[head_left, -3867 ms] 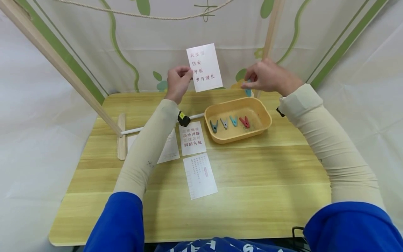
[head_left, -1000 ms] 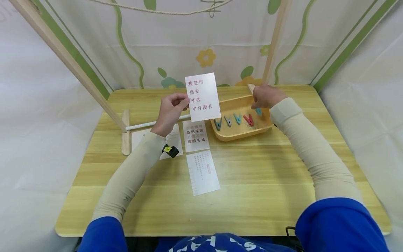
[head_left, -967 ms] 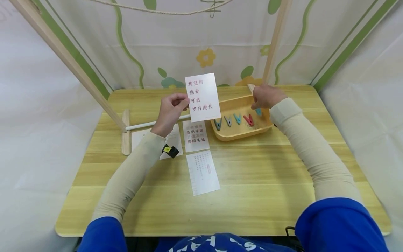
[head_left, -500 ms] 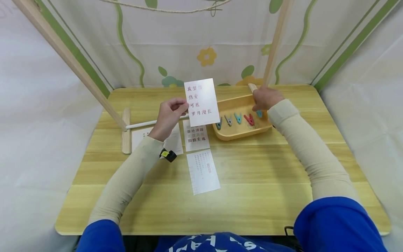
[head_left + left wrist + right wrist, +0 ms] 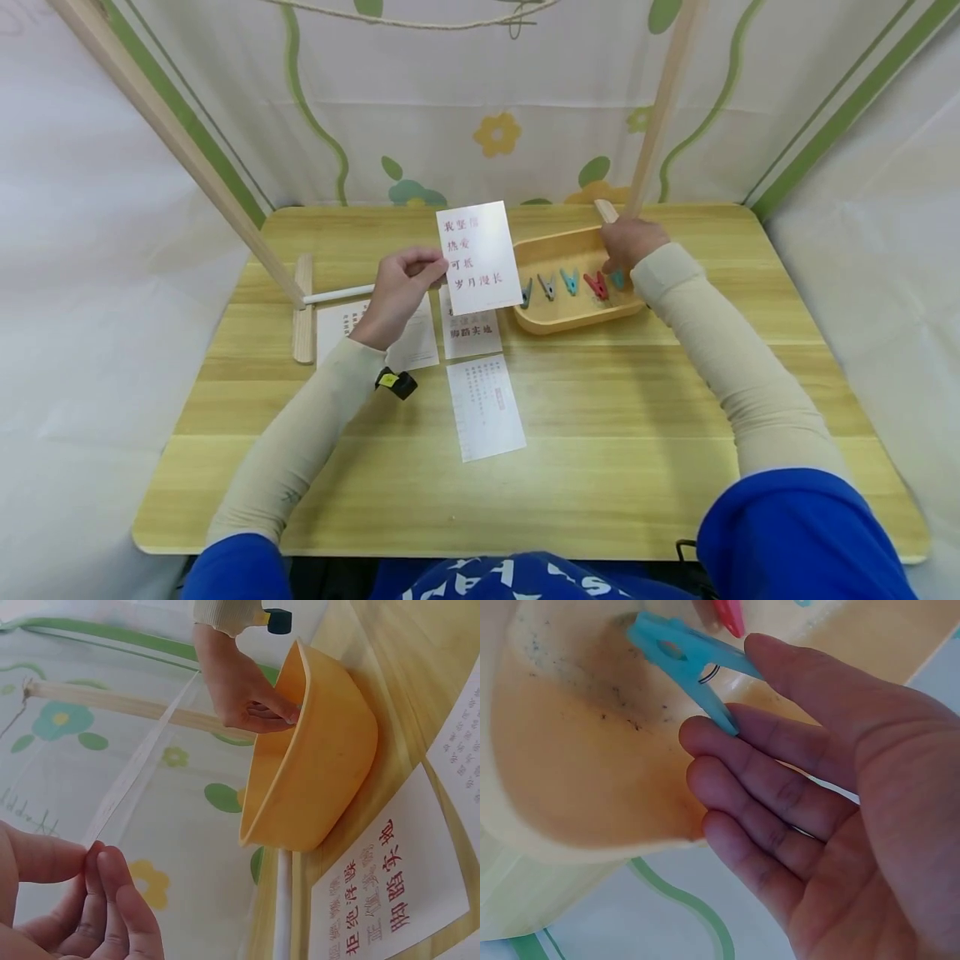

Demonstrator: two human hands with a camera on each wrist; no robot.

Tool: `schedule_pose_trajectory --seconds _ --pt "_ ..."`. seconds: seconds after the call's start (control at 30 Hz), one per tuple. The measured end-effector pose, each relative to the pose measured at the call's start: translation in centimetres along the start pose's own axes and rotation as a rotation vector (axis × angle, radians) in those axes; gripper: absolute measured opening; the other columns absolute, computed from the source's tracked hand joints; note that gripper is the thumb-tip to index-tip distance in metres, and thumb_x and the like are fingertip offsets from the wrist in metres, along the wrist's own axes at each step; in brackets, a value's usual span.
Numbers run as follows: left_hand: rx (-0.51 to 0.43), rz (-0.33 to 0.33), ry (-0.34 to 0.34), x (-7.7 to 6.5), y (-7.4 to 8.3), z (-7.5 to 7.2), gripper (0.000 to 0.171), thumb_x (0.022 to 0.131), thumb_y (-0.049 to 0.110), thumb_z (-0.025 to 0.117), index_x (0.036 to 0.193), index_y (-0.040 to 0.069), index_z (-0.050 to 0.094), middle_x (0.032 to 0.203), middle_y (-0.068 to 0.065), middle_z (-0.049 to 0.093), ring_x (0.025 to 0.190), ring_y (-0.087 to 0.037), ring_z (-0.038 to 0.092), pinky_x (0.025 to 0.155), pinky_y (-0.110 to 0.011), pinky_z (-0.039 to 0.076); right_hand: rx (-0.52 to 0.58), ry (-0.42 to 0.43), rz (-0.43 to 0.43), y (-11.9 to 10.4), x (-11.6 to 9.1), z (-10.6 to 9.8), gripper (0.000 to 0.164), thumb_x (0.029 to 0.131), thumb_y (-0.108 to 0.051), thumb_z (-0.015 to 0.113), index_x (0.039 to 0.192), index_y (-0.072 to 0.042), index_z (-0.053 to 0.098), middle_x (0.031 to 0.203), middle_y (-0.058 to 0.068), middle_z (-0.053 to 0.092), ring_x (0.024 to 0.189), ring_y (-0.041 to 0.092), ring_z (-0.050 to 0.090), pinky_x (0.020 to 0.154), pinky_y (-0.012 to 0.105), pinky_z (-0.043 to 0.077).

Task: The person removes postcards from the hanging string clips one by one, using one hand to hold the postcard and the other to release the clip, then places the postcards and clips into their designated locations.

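Note:
My left hand (image 5: 401, 292) pinches a white card (image 5: 480, 258) printed with red characters by its left edge, holding it up and tilted above the table. In the left wrist view the card (image 5: 135, 776) shows almost edge-on beyond the thumb and fingertips. My right hand (image 5: 633, 242) reaches into the back right end of a yellow plastic basket (image 5: 577, 321). In the right wrist view its thumb and fingers are at the two handles of a light-blue clothespin (image 5: 679, 652), close over the basket's bottom. A red clothespin (image 5: 596, 286) lies beside it, with several more to the left.
Several printed cards lie left of the basket, among them a small-print card (image 5: 487, 408) nearest me. A white rod (image 5: 339, 294) runs behind them from a wooden foot (image 5: 303, 310). Wooden posts rise left and right (image 5: 663, 108), and a rope (image 5: 420, 23) hangs above.
My left hand has lowered the card towards the table. My right hand has come down from above the basket's back corner into its right end, with the light-blue clothespin.

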State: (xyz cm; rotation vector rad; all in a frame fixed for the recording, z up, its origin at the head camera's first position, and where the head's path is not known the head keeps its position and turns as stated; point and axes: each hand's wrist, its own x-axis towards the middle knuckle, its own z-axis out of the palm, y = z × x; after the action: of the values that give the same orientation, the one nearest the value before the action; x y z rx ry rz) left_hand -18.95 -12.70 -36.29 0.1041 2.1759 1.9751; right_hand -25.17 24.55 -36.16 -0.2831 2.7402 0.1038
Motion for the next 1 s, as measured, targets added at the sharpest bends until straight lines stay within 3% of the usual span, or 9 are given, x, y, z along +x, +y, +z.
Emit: schedule_pose_trajectory --seconds 0.2,0.4,0.63,0.77,1.0 --pt "0.021 -0.008 -0.008 -0.6 -0.6 -0.3 0.030 0.106 0.014 0.064 0.129 -0.004 0.065 0.108 -0.001 0.069 0.096 -0.012 0.068 0.094 -0.024 0.060 -0.021 0.006 0.009 0.2 0.7 0.6 0.032 0.095 -0.025 0.080 0.106 0.003 0.068 0.094 0.018 0.072 0.078 0.027 0.065 0.071 0.048 0.063" --pt "0.019 -0.022 -0.011 -1.3 -0.8 -0.7 0.029 0.106 0.015 0.064 0.129 -0.002 0.065 0.110 -0.002 0.069 0.098 -0.013 0.067 0.100 -0.031 0.060 -0.028 0.004 0.010 0.4 0.9 0.8 0.038 0.094 -0.023 0.081 0.112 0.009 0.068 0.090 0.018 0.071 0.073 0.026 0.063 0.064 0.043 0.061" --pt "0.026 -0.018 -0.016 -2.1 -1.4 -1.6 0.030 0.107 0.017 0.063 0.130 -0.003 0.064 0.112 -0.002 0.068 0.101 -0.012 0.068 0.097 -0.027 0.060 -0.076 0.027 0.008 0.2 0.7 1.2 0.036 0.094 -0.020 0.081 0.111 0.008 0.069 0.100 0.025 0.074 0.076 0.027 0.066 0.071 0.050 0.065" --pt "0.037 -0.032 -0.018 -2.4 -1.8 -2.2 0.032 0.108 0.020 0.062 0.132 -0.001 0.063 0.116 -0.004 0.067 0.104 -0.013 0.068 0.102 -0.030 0.059 -0.068 0.029 0.006 -0.2 0.5 1.4 0.035 0.093 -0.019 0.082 0.112 0.008 0.070 0.105 0.026 0.074 0.077 0.028 0.067 0.070 0.050 0.065" --pt "0.046 -0.052 -0.009 -2.8 -2.4 -2.7 0.034 0.107 0.019 0.063 0.133 -0.002 0.063 0.119 -0.005 0.068 0.104 -0.013 0.069 0.101 -0.030 0.060 -0.077 0.039 -0.003 -0.3 0.5 1.9 0.032 0.094 -0.018 0.082 0.112 0.007 0.072 0.104 0.027 0.074 0.082 0.032 0.073 0.070 0.051 0.066"
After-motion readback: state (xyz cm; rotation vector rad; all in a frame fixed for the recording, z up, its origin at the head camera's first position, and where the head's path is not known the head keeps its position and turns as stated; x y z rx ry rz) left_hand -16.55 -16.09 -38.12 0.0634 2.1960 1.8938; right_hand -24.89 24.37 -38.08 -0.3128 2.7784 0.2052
